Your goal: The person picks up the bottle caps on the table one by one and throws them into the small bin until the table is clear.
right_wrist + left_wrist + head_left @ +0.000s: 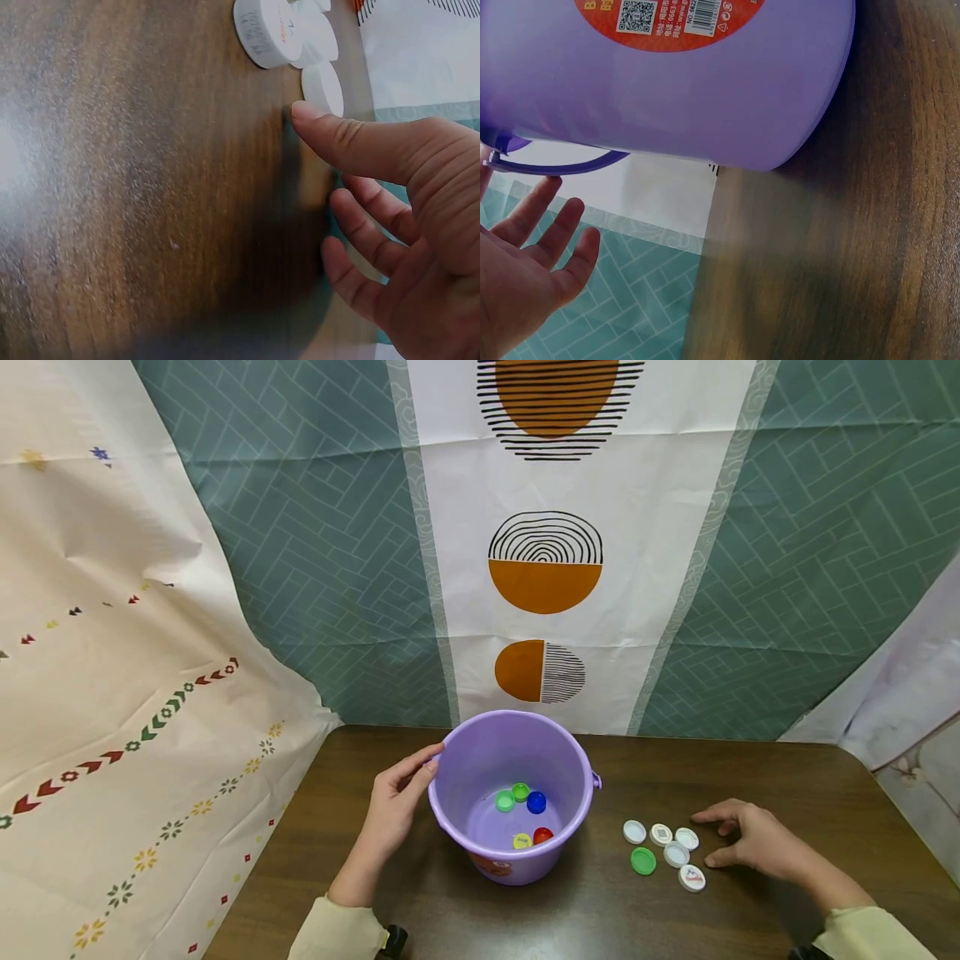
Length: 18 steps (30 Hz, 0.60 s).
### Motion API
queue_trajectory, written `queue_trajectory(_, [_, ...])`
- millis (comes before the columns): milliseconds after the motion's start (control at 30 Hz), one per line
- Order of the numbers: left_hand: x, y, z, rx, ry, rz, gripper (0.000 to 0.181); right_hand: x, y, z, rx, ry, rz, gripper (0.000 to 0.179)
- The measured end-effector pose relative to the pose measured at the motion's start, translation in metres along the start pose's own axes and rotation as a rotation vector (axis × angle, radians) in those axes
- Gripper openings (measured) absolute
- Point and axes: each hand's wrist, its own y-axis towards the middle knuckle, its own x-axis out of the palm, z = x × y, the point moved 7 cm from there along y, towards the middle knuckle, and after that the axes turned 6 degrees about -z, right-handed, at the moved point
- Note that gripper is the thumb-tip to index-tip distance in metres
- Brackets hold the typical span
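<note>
A purple bucket (510,860) stands upright on the table, with several bottle caps at its bottom: green ones, a blue cap (536,802), a yellow cap (522,841) and a red cap (542,835). At its left rim my left hand (396,797) holds on with thumb and index finger; the other fingers hang loosely beside the handle (562,166). On the right, several white caps (692,878) and a green cap (642,861) lie in a loose group. My right hand (757,842) is just right of them, thumb and fingers spread apart, nothing between them.
The brown wooden table (315,827) ends at a hanging cloth (360,568) with white and green panels. A cream patterned cloth (150,735) drapes along the left edge. The bucket carries a red label (667,30).
</note>
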Motion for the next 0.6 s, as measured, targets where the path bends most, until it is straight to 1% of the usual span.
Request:
queue_trajectory(233, [0.0000, 0.0000, -0.0007, -0.005, 0.013, 0.003, 0.030, 0.0047, 0.0059, 0.0016, 0.013, -0.027, 0.029, 0.051])
queue_trajectory(433, [-0.0007, 0.0002, -0.0014, -0.001, 0.022, 0.006, 0.030, 0.0064, 0.0091, 0.0001, 0.026, -0.022, 0.017, 0.045])
queue_trajectory(600, [-0.0005, 0.0003, -0.0011, -0.003, 0.014, 0.006, 0.030, 0.0080, 0.0101, -0.0010, 0.004, -0.021, 0.024, 0.042])
